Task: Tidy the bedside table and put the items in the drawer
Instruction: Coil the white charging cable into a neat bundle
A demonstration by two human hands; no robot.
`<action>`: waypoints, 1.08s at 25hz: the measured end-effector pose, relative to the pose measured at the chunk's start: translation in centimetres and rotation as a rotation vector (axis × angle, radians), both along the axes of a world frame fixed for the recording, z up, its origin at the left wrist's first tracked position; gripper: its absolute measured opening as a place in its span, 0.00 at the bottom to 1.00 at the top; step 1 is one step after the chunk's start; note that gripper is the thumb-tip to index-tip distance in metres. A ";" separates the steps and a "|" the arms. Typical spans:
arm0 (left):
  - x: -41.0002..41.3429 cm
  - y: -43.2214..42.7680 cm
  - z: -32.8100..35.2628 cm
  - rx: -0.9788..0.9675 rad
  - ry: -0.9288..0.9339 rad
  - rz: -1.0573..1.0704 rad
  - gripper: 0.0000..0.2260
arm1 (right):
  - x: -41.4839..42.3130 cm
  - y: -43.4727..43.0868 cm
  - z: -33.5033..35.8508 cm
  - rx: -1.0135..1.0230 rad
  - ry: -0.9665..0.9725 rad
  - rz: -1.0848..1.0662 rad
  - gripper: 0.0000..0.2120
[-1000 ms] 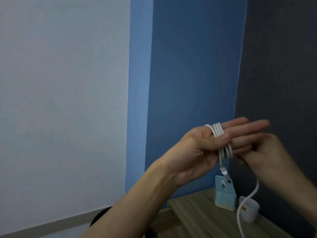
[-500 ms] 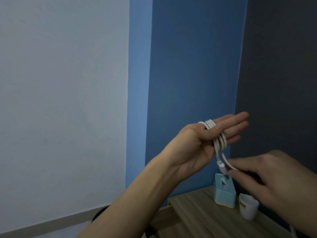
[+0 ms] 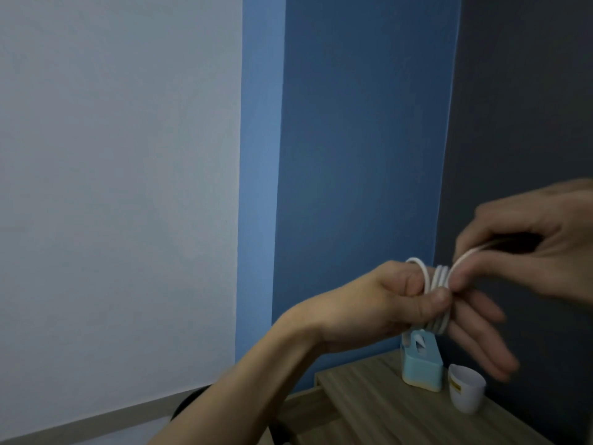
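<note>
A white charging cable point(image 3: 433, 277) is coiled in several loops around the fingers of my left hand point(image 3: 398, 306), whose thumb presses the loops down. My right hand point(image 3: 529, 242) is raised at the right, above the coil, and pinches the cable's free strand between thumb and fingers; the strand curves down into the coil. Both hands are in the air above the wooden bedside table point(image 3: 385, 406). The cable's ends are hidden by the hands. No drawer shows in this view.
On the table's back right stand a light blue box point(image 3: 423, 370) and a small white cup point(image 3: 467, 391) with a yellow label. Blue and dark grey walls meet behind them. A white wall fills the left side.
My right hand has risen from below the coil to above it at the right, carrying the free strand up. My left hand has dropped lower and its fingers have curled over the loops.
</note>
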State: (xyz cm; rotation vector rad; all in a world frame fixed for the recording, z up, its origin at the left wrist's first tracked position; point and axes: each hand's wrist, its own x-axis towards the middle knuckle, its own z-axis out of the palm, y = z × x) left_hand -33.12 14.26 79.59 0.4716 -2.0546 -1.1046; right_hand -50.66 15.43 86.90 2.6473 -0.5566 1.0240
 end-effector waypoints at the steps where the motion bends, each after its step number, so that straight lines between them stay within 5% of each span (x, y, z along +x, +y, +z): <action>1: -0.2 0.3 0.0 0.047 0.022 -0.036 0.14 | 0.3 -0.4 0.1 0.011 -0.015 0.060 0.07; 4: -0.5 0.9 0.4 0.118 0.131 -0.102 0.14 | 0.5 -2.3 -0.5 0.219 -0.207 0.312 0.06; 9: -0.5 0.9 1.2 0.082 0.245 -0.017 0.18 | 1.4 -4.0 -2.2 0.484 -0.349 0.419 0.15; 13: -0.6 1.0 1.5 0.144 0.322 -0.081 0.20 | 1.2 -4.6 -3.5 0.550 -0.334 0.313 0.07; 19: -0.9 1.1 1.1 0.203 0.508 -0.012 0.19 | 1.8 -3.4 -5.4 1.017 -0.393 0.207 0.26; 22: -0.6 0.7 1.8 0.150 0.630 0.163 0.18 | 2.1 -1.6 -5.2 1.102 -0.297 0.203 0.09; 25: 0.1 -0.3 1.7 0.079 0.588 0.298 0.17 | 1.0 -0.4 -5.9 0.647 -0.063 0.025 0.08; 27: 0.3 -0.7 1.0 0.012 0.441 0.365 0.17 | 0.3 -0.3 -5.5 0.293 0.030 -0.157 0.22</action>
